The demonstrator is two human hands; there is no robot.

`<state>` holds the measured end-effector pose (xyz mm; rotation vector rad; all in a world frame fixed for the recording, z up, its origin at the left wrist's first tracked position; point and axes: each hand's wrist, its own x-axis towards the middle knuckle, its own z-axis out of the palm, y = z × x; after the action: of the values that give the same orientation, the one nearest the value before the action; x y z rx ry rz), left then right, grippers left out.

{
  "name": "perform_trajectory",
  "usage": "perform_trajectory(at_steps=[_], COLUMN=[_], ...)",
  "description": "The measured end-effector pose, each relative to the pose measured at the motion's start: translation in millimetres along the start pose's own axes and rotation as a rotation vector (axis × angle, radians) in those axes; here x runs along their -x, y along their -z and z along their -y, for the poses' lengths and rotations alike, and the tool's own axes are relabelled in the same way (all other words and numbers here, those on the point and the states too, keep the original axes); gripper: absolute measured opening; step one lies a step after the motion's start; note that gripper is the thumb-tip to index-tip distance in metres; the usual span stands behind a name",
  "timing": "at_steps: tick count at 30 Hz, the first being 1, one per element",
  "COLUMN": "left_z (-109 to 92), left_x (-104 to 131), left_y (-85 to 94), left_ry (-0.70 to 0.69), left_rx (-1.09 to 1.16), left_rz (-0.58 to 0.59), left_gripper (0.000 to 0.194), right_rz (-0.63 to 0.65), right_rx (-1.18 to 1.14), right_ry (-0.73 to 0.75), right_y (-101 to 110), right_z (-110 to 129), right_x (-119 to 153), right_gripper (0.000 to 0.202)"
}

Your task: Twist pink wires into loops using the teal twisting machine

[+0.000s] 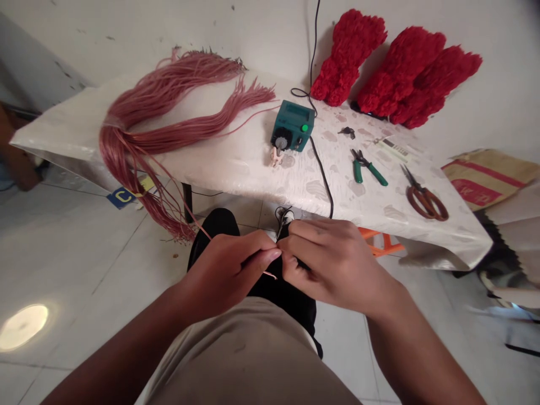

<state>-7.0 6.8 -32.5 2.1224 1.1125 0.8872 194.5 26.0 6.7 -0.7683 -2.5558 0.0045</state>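
Observation:
My left hand (236, 264) is closed in a pinch on a thin pink cord (198, 224), which runs up to the big bundle of pink cords (160, 95) on the table. A short pale cord end (270, 275) pokes out below the fingers. My right hand (324, 259) meets the left fingertips, its fingers curled and pinched on the same cord; the exact grip is hidden. Both hands are above my lap, in front of the table edge. Beyond them sits a small green motor box (293, 125) with a round chuck and a pale pink piece at its front.
The covered table (236, 174) bears green-handled pliers (368, 167), brown-handled scissors (426, 197), a small black clip-like item (346, 132) and red flower bunches (405, 73). A black cable (323, 174) hangs over the front edge. An orange stool (383, 243) stands beneath, a printed bag (489, 177) at right.

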Motion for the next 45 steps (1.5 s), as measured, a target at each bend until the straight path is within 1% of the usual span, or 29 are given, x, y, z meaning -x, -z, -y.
perform_trajectory(at_steps=[4,7,11,15,23,26,29,32,35,37,40,42,45], left_z=[-1,-1,-2,-1,-1,-3,-4,-2,1,2,1,0,-3], left_x=[-1,-1,0,1,3,3,4,4,2,-1,-4,-5,-5], left_y=[-0.1,0.7,2.8,3.8,2.4,6.3,13.3,19.5,22.4,22.9,22.9,22.0,18.8], left_ry=[-0.024,-0.044,-0.037,-0.04,-0.066,-0.067,-0.119,-0.159,-0.154,-0.127,-0.067,-0.045,-0.053], left_rx=[-0.002,0.004,0.03,0.043,0.02,0.076,0.131,0.103,0.086,0.056,-0.024,-0.058,-0.063], left_rz=[0.02,0.036,0.044,0.038,0.073,0.097,0.089,0.145,0.206,0.186,0.108,0.062,0.018], left_gripper=[0.025,0.026,0.025,0.026,0.025,0.025,0.025,0.027,0.025,0.023,0.017,0.017,0.02], right_rz=[-0.056,-0.098,-0.097,-0.111,-0.143,-0.176,-0.183,-0.167,-0.164,-0.182,-0.227,-0.235,-0.234], right_rx=[-0.021,-0.054,-0.097,-0.119,-0.206,-0.217,-0.256,-0.323,-0.374,-0.402,-0.423,-0.446,-0.516], right_ry=[0.01,-0.012,-0.066,-0.066,-0.079,-0.101,-0.122,-0.132,-0.145,-0.155,-0.18,-0.201,-0.251], right_y=[-4,-5,-5,-5,-7,-8,-7,-6,-5,-5,-5,-5,-4], right_z=[0,0,1,-1,0,0,-2,-5,-7,-7,-7,-8,-9], right_x=[0,2,4,3,7,8,8,10,11,11,11,12,16], right_gripper=[0.021,0.022,0.018,0.02,0.02,0.018,0.015,0.014,0.015,0.015,0.015,0.014,0.013])
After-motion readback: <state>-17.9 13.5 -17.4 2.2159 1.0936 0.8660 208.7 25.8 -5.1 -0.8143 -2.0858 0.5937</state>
